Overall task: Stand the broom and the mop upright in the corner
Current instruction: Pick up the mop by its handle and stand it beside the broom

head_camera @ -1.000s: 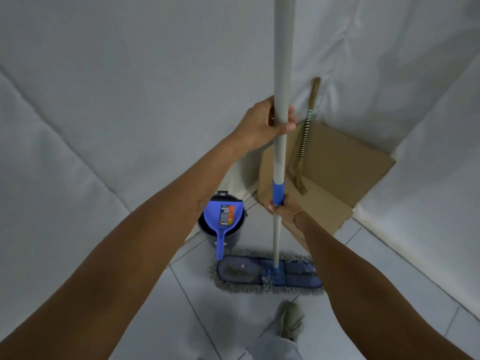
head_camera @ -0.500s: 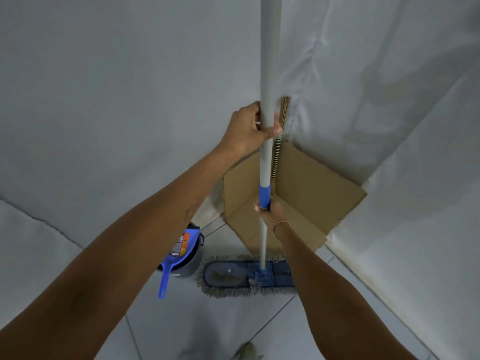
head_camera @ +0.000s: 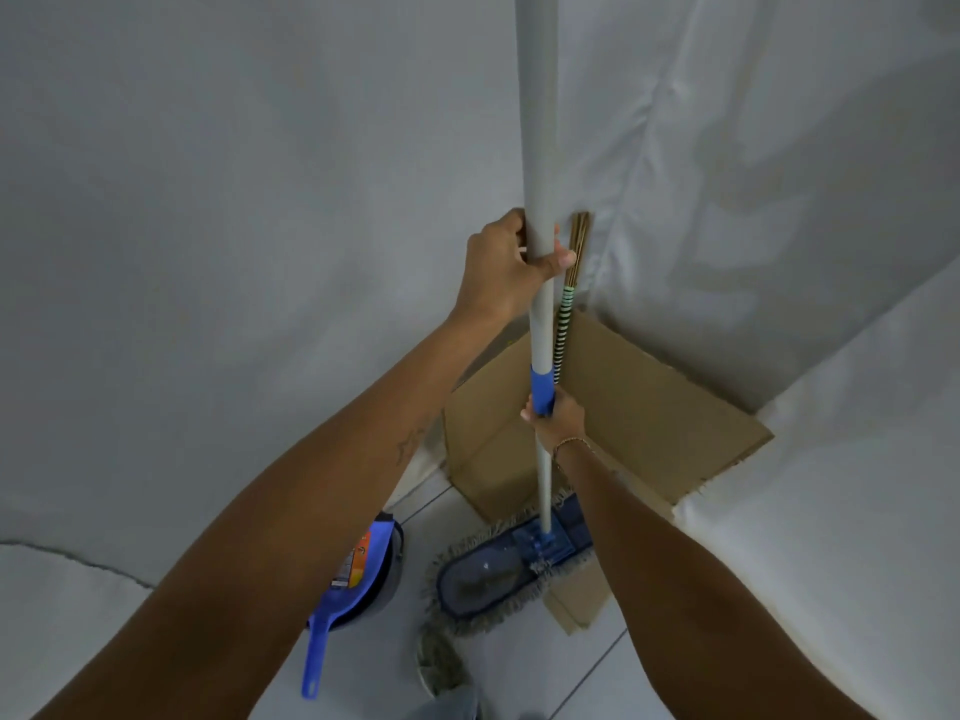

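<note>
Upright, the mop [head_camera: 540,314] is gripped by left hand [head_camera: 506,267] and right hand [head_camera: 558,420], just beside the cornered broom [head_camera: 567,314]

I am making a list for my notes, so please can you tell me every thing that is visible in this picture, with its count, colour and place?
mop: 1, grey pole with blue collar, blue fringed head on the floor by the corner, held upright
broom: 1, brown sticks with green-and-black striped binding, standing in the corner just behind the mop pole
cardboard: 1 sheet, brown, folded against the corner walls and onto the floor
dustpan: 1, blue with an orange label, resting in the bucket, handle pointing toward the camera
bucket: 1, dark grey, on the floor left of the mop head
fabric: white, covering the walls
floor: light tiles
shoe: 1, greyish, bottom centre
left hand: 1, gripping the pole high
right hand: 1, gripping at the blue collar, thin bracelet on the wrist
</note>
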Demonstrator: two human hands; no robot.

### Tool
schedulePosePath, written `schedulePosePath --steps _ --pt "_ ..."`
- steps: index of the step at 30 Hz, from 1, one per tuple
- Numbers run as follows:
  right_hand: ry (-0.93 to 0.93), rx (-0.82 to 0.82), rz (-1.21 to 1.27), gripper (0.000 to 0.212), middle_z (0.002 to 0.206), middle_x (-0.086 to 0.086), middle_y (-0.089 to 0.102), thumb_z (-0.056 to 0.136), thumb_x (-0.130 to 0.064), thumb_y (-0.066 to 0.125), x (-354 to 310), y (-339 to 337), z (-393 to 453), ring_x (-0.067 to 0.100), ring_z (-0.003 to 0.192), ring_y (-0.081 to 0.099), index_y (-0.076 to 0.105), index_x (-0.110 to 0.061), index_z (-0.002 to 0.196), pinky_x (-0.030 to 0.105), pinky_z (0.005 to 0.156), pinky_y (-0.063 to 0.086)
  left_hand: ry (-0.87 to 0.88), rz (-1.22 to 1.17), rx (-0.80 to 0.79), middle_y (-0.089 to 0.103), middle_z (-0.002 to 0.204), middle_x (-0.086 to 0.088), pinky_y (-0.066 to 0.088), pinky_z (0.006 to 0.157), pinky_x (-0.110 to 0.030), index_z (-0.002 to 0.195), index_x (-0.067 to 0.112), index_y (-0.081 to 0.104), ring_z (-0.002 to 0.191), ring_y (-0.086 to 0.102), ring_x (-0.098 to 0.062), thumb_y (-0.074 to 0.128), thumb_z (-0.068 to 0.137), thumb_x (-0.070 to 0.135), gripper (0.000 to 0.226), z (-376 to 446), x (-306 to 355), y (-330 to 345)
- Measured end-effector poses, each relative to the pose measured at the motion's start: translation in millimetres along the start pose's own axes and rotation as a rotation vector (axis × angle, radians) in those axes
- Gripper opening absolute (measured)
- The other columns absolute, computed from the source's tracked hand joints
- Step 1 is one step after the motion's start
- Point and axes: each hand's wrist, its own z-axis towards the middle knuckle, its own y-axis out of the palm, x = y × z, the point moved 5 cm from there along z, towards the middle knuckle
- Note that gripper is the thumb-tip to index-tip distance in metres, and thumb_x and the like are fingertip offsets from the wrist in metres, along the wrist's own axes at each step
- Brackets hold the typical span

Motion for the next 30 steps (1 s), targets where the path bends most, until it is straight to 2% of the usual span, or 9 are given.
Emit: schedulePosePath --steps 4,7,12,14,16,19,23,26,30 --pt "0.001 -0.008 -0.046 0.029 0.1 0.022 0.069 0.074 -0.008 0.075 -12 5 39 0.031 0.095 0.064 0.063 0.004 0.099 0.027 0.076 0.046 -0.018 -0.025 0.064 0.068 0.087 0.004 0.052 0.076 -0.011 0.102 0.005 0.064 0.083 0.064 -0.009 0.075 0.076 0.015 0.03 40 -20 -5" --pt "-0.008 -0.03 -0.101 0.031 0.101 0.021 0.069 0.076 -0.01 0.073 -17 11 69 0.031 0.095 0.064 0.062 0.004 0.102 0.034 0.083 0.052 -0.042 -0.049 0.074 0.07 0.091 0.0 0.054 0.081 -0.018 0.103 0.004 0.064 0.085 0.064 -0.01 0.075 0.076 0.015 0.031 66 -35 -5" --pt "0.002 -0.076 -0.119 0.031 0.104 0.021 0.068 0.078 -0.008 0.071 -20 16 114 0.032 0.098 0.064 0.061 0.003 0.105 0.039 0.09 0.053 -0.078 -0.02 0.056 0.07 0.087 0.001 0.053 0.074 -0.01 0.101 0.005 0.065 0.078 0.065 -0.004 0.078 0.073 0.017 0.033 111 -65 6" --pt "-0.01 -0.126 -0.153 0.028 0.103 0.021 0.068 0.079 -0.008 0.071 -15 20 133 0.032 0.097 0.064 0.061 0.002 0.103 0.042 0.09 0.053 -0.103 -0.012 0.074 0.068 0.085 0.003 0.055 0.075 -0.015 0.099 0.005 0.065 0.076 0.065 -0.003 0.079 0.071 0.015 0.032 124 -83 11" --pt "-0.019 -0.178 -0.177 0.028 0.102 0.021 0.068 0.079 -0.009 0.07 -14 23 153 0.032 0.096 0.064 0.061 0.002 0.103 0.042 0.089 0.054 -0.134 -0.021 0.092 0.068 0.085 0.001 0.058 0.081 -0.025 0.097 0.005 0.065 0.078 0.067 -0.011 0.079 0.07 0.013 0.031 135 -94 17" --pt "-0.021 -0.222 -0.196 0.028 0.101 0.022 0.067 0.08 -0.008 0.07 -10 22 184 0.033 0.096 0.064 0.061 0.002 0.103 0.041 0.086 0.054 -0.191 -0.049 0.09 0.069 0.083 0.0 0.058 0.086 -0.035 0.095 0.009 0.064 0.082 0.069 -0.018 0.08 0.069 0.011 0.031 155 -109 32" --pt "-0.038 -0.293 -0.238 0.03 0.1 0.022 0.067 0.079 -0.01 0.07 -2 20 227 0.028 0.089 0.062 0.06 0.001 0.104 0.036 0.082 0.051 -0.228 -0.027 0.124 0.07 0.083 -0.001 0.059 0.087 -0.036 0.098 0.006 0.064 0.083 0.071 -0.019 0.08 0.069 0.013 0.033 188 -131 54" --pt "-0.037 -0.297 -0.245 0.03 0.097 0.021 0.068 0.079 -0.012 0.07 5 24 245 0.028 0.086 0.063 0.059 0.0 0.104 0.031 0.074 0.048 -0.257 -0.027 0.106 0.07 0.085 -0.002 0.059 0.086 -0.034 0.098 0.008 0.064 0.084 0.071 -0.018 0.081 0.068 0.012 0.035 205 -146 68" --pt "-0.019 -0.323 -0.295 0.031 0.099 0.021 0.069 0.078 -0.014 0.071 25 30 262 0.031 0.09 0.065 0.06 0.001 0.104 0.025 0.069 0.042 -0.322 0.035 -0.032 0.071 0.088 0.001 0.059 0.082 -0.024 0.099 0.008 0.064 0.082 0.071 -0.01 0.083 0.066 0.013 0.039 212 -171 83"
